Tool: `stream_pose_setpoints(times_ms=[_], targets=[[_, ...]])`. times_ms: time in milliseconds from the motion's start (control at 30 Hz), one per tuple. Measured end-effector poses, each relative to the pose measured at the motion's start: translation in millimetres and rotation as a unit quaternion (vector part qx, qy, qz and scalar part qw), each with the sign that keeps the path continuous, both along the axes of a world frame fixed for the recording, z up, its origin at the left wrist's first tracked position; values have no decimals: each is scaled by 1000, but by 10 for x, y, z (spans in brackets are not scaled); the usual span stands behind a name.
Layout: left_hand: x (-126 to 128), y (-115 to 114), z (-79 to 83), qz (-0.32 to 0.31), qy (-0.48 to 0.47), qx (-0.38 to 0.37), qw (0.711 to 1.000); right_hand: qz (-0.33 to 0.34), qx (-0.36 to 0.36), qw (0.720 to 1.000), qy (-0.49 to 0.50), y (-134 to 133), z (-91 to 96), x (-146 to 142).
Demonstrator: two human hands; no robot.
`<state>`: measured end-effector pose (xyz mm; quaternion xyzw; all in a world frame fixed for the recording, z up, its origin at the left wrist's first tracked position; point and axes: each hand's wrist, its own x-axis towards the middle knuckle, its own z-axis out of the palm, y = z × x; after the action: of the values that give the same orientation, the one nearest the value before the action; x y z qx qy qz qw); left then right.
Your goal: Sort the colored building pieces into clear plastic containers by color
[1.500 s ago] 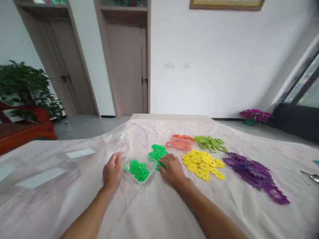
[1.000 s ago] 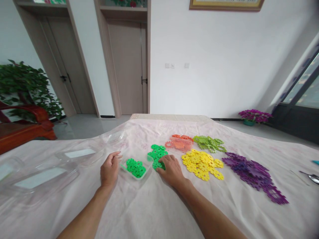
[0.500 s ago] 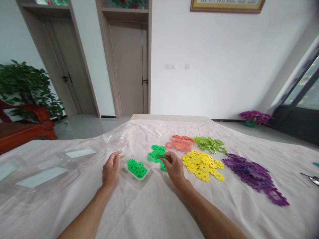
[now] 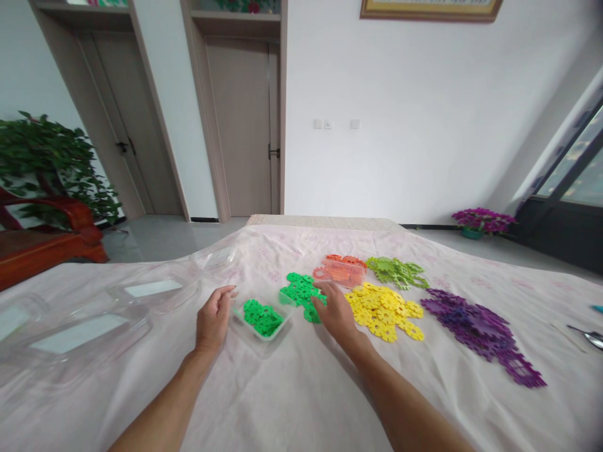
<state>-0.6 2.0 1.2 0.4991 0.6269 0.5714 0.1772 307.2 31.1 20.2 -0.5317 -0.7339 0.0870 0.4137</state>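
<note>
A clear plastic box [image 4: 264,340] stands on the cloth with green snowflake-shaped building discs [image 4: 262,317] in it. My left hand [image 4: 213,319] is at its left side, fingers curled against the rim; part of the grip is hidden. To the right of the box, a pile of loose green discs [image 4: 301,290] lies on the cloth. Over this pile's right edge is my right hand [image 4: 336,311], thumb and fingers apart, with nothing visible between them. Yellow discs [image 4: 384,307] are heaped just right of that hand.
Behind lie orange pieces in a clear box [image 4: 340,272] and light-green pieces [image 4: 396,271]. Purple pieces [image 4: 475,326] spread to the right, near a spoon [image 4: 591,339]. Several clear plastic lids or boxes [image 4: 80,333] lie left on the cloth-covered table [image 4: 264,402].
My right hand has opened from its pinch on a green disc and sits over the loose green pile. The discs inside the box lie differently. Box and left hand have shifted slightly right.
</note>
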Motion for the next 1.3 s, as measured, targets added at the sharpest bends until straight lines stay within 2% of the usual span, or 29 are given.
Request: stream_pose_setpoints(times_ms=[67,167,433,767,1000,1167,1300], targets=[[-1,-1,2,0,8,2,1000,-41,-42,995,-78,-15,19,82],[-3,-4,6,2,14,2,1000,-62,-100,980,-158,-94,66,95],[8,-31,43,3,9,-6,1000,-58,-132,963,-227,-146,152,31],[7,-21,35,1,3,-6,1000,-32,-202,968,-149,-75,146,122],[-1,-8,22,2,11,-2,1000,-30,-231,957,-174,-85,186,194],[-2,-5,18,2,9,0,1000,4,-227,965,-130,-45,161,202],[2,-4,8,0,7,0,1000,-9,-176,984,-20,35,133,171]])
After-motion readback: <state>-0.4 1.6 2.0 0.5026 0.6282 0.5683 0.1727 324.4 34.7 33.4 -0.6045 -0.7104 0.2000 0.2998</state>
